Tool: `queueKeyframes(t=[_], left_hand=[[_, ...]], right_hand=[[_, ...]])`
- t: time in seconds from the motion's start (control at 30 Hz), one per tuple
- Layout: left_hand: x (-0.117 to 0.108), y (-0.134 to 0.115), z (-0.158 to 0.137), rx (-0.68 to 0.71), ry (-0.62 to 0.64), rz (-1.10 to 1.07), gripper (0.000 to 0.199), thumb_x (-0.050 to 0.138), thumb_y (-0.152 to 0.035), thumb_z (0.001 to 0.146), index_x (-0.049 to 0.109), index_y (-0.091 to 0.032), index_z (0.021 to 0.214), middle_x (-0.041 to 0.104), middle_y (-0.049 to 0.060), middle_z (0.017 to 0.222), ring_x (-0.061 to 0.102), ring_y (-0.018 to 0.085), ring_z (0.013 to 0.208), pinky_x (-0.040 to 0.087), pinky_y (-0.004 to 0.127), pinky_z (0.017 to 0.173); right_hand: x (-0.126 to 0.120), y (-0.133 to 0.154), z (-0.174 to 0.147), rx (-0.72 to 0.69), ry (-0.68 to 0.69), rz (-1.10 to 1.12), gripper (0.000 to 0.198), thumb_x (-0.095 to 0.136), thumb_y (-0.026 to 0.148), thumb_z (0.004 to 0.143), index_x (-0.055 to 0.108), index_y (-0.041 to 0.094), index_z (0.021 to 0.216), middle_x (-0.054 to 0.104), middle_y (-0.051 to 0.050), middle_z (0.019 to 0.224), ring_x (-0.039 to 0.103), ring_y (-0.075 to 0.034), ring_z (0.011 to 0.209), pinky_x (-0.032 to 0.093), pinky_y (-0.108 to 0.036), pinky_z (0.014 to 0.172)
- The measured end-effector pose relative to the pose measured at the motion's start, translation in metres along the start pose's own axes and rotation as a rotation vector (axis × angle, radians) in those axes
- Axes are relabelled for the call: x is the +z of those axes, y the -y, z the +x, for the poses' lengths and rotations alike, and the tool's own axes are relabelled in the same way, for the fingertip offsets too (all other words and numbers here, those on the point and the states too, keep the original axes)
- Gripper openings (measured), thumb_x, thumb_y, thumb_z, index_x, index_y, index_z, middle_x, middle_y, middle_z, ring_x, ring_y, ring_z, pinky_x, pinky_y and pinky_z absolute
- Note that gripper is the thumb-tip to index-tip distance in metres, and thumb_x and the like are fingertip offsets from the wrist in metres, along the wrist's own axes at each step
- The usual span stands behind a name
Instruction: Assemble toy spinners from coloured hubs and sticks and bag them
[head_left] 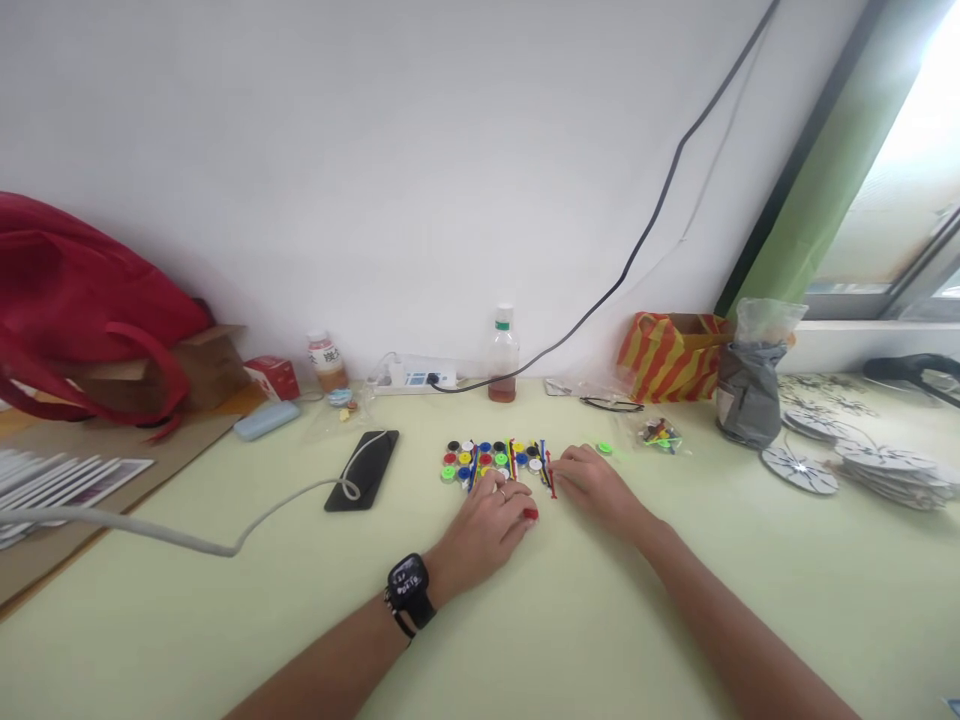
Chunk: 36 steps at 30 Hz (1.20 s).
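My left hand (480, 530) rests on the table with curled fingers. A small red piece (531, 514) shows between its thumb and index finger. Just beyond that hand lie rows of small coloured wheels (465, 458) in black, white, red, yellow, green and blue. Thin blue, yellow and red rods (511, 458) lie across and among them. At the right end of the rows, my right hand (596, 485) has its fingertips closed at a thin red rod (552, 474). My fingers partly cover the near wheels.
A black phone (364, 472) with a cable lies left of the wheels. One green wheel (604, 448) and a plastic bag of parts (660, 435) are to the right. A bottle (503, 355) stands behind. White discs (799, 470) lie far right; a red bag (90, 300) sits left.
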<state>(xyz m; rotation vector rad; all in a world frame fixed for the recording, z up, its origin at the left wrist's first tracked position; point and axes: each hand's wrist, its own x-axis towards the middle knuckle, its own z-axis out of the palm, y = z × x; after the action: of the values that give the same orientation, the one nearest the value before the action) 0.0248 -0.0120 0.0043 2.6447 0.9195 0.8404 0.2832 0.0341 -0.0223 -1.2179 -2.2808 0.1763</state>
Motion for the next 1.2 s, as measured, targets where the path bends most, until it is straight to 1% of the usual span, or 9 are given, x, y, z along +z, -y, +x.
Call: queueKeyframes(t=[0.17, 0.3, 0.43, 0.57, 0.67, 0.8, 0.93, 1.03, 1.2], left_hand=[[-0.002, 0.0, -0.001, -0.065, -0.006, -0.092, 0.004, 0.06, -0.021, 0.098, 0.063, -0.023, 0.1, 0.07, 0.004, 0.101, 0.054, 0.026, 0.108, 0.045, 0.042, 0.098], [0.0, 0.005, -0.002, -0.163, -0.031, -0.249, 0.007, 0.062, -0.022, 0.097, 0.065, -0.022, 0.103, 0.068, 0.004, 0.104, 0.06, 0.022, 0.098, 0.049, 0.036, 0.09], [0.002, 0.011, -0.001, -0.25, -0.116, -0.401, 0.012, 0.066, -0.03, 0.095, 0.07, -0.021, 0.101, 0.067, 0.004, 0.094, 0.061, 0.017, 0.076, 0.051, 0.03, 0.074], [0.006, 0.017, 0.0, -0.332, -0.212, -0.58, 0.02, 0.072, -0.034, 0.09, 0.071, -0.019, 0.102, 0.07, 0.006, 0.096, 0.067, 0.018, 0.081, 0.056, 0.03, 0.078], [0.008, 0.02, 0.001, -0.403, -0.246, -0.694, 0.028, 0.077, -0.033, 0.086, 0.07, -0.017, 0.107, 0.073, 0.008, 0.098, 0.069, 0.019, 0.086, 0.059, 0.033, 0.083], [0.008, 0.021, 0.002, -0.447, -0.282, -0.76, 0.031, 0.079, -0.031, 0.083, 0.07, -0.015, 0.107, 0.074, 0.009, 0.098, 0.07, 0.02, 0.087, 0.059, 0.035, 0.086], [0.005, 0.019, 0.003, -0.437, -0.294, -0.767, 0.029, 0.078, -0.03, 0.084, 0.07, -0.015, 0.107, 0.075, 0.01, 0.1, 0.071, 0.02, 0.088, 0.06, 0.036, 0.087], [0.004, 0.017, 0.002, -0.4, -0.283, -0.749, 0.027, 0.075, -0.029, 0.086, 0.07, -0.015, 0.108, 0.075, 0.01, 0.104, 0.072, 0.021, 0.091, 0.059, 0.035, 0.089], [0.006, 0.016, 0.0, -0.365, -0.259, -0.718, 0.025, 0.073, -0.03, 0.09, 0.069, -0.016, 0.11, 0.074, 0.01, 0.106, 0.071, 0.02, 0.092, 0.059, 0.035, 0.09]], right_hand=[[0.001, 0.005, 0.001, 0.035, 0.047, 0.077, 0.021, 0.046, 0.017, 0.099, 0.067, 0.021, 0.097, 0.067, -0.008, 0.099, 0.059, -0.024, 0.097, 0.048, -0.039, 0.087], [-0.009, 0.003, -0.001, 0.033, 0.038, 0.078, 0.018, 0.046, 0.016, 0.099, 0.062, 0.022, 0.092, 0.066, -0.008, 0.099, 0.059, -0.023, 0.095, 0.048, -0.039, 0.087], [-0.021, 0.004, -0.005, 0.062, 0.024, 0.084, 0.015, 0.043, 0.017, 0.099, 0.056, 0.023, 0.094, 0.065, -0.007, 0.1, 0.059, -0.023, 0.095, 0.047, -0.038, 0.085], [-0.028, 0.006, -0.007, 0.182, 0.024, 0.167, 0.015, 0.039, 0.024, 0.101, 0.054, 0.023, 0.097, 0.063, -0.004, 0.089, 0.057, -0.021, 0.081, 0.045, -0.034, 0.074], [-0.028, 0.014, -0.005, 0.229, -0.001, 0.325, 0.021, 0.04, 0.035, 0.103, 0.056, 0.024, 0.111, 0.058, -0.001, 0.08, 0.052, -0.019, 0.07, 0.042, -0.031, 0.064], [-0.023, 0.031, 0.0, 0.259, -0.058, 0.62, 0.043, 0.05, 0.048, 0.099, 0.056, 0.023, 0.134, 0.06, -0.003, 0.086, 0.056, -0.019, 0.076, 0.046, -0.031, 0.067], [-0.02, 0.047, 0.004, 0.293, -0.029, 0.808, 0.04, 0.063, 0.056, 0.091, 0.069, 0.022, 0.111, 0.065, -0.005, 0.09, 0.058, -0.02, 0.084, 0.047, -0.032, 0.074], [-0.017, 0.055, 0.004, 0.308, 0.001, 0.877, 0.037, 0.069, 0.056, 0.086, 0.069, 0.02, 0.093, 0.067, -0.005, 0.09, 0.059, -0.02, 0.084, 0.047, -0.032, 0.076], [-0.015, 0.068, 0.003, 0.348, 0.009, 0.833, 0.038, 0.059, 0.057, 0.092, 0.071, 0.021, 0.1, 0.059, -0.001, 0.078, 0.05, -0.017, 0.071, 0.04, -0.03, 0.066]])
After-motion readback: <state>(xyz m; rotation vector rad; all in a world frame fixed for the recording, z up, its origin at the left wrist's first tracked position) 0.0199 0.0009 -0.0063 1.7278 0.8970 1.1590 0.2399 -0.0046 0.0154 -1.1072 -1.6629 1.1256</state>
